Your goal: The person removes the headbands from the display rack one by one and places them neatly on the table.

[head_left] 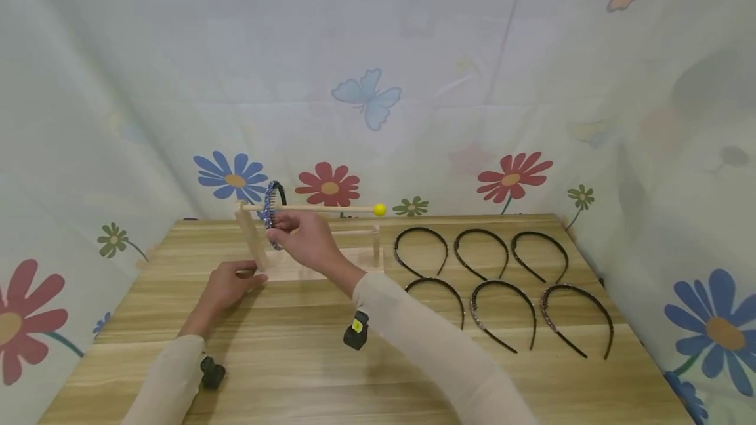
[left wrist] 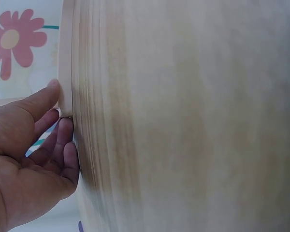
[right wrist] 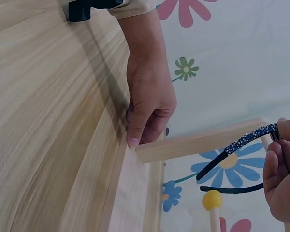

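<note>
My right hand [head_left: 310, 239] pinches a headband [head_left: 272, 212] with blue glittery beads and inner comb teeth. The band stands upright across the upper rod [head_left: 331, 208] of a wooden rack, near its left post [head_left: 251, 238]. A yellow ball [head_left: 380, 210] caps that rod's right end. In the right wrist view, the glittery band [right wrist: 249, 138] points its two black ends away from the fingers. Down at the rack's base [right wrist: 130, 193], my left hand [right wrist: 151, 104] grips the left end corner. The left wrist view shows the thumb of this hand [left wrist: 29, 150] on the base's edge and fingers curled at its end.
Several dark headbands [head_left: 504, 317] lie in two rows on the right of the wood-grain table [head_left: 283, 359]. A lower rod [head_left: 354, 233] runs beneath the upper one, to a short right post [head_left: 376, 248]. Behind the table hangs a flower-printed curtain [head_left: 413, 130].
</note>
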Available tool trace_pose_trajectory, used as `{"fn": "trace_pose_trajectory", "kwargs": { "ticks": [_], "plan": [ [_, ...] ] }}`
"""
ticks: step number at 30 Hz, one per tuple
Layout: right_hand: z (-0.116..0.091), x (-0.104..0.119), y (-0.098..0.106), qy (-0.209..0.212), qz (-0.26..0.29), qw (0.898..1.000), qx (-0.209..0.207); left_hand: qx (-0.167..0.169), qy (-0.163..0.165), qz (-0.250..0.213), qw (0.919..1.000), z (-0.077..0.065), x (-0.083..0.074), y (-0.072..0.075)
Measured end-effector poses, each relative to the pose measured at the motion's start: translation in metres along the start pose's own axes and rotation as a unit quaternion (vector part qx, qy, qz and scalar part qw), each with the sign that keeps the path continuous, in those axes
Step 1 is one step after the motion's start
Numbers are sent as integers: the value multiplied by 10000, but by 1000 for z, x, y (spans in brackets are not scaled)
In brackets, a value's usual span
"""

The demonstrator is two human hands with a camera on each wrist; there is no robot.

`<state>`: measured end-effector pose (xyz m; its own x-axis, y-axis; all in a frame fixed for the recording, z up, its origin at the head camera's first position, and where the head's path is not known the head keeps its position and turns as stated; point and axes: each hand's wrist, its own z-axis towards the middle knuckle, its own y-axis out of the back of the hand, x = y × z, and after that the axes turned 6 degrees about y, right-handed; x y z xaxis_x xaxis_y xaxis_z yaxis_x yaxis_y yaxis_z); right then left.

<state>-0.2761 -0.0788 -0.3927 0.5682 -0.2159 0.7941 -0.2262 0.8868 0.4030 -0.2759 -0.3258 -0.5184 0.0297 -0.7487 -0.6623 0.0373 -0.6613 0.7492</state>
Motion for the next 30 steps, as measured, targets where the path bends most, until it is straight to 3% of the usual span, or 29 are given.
{"fn": "trace_pose_trajectory", "kwargs": {
  "ticks": [12,30],
  "plan": [
    [-3,0,19,-83,-55,9999,-118,243,188,-218,9993,-3,-3,1],
    [-9,-2,48,-200,-17,9992,-333,211,216,-101,9995,-3,-3,2]
  ]
}}
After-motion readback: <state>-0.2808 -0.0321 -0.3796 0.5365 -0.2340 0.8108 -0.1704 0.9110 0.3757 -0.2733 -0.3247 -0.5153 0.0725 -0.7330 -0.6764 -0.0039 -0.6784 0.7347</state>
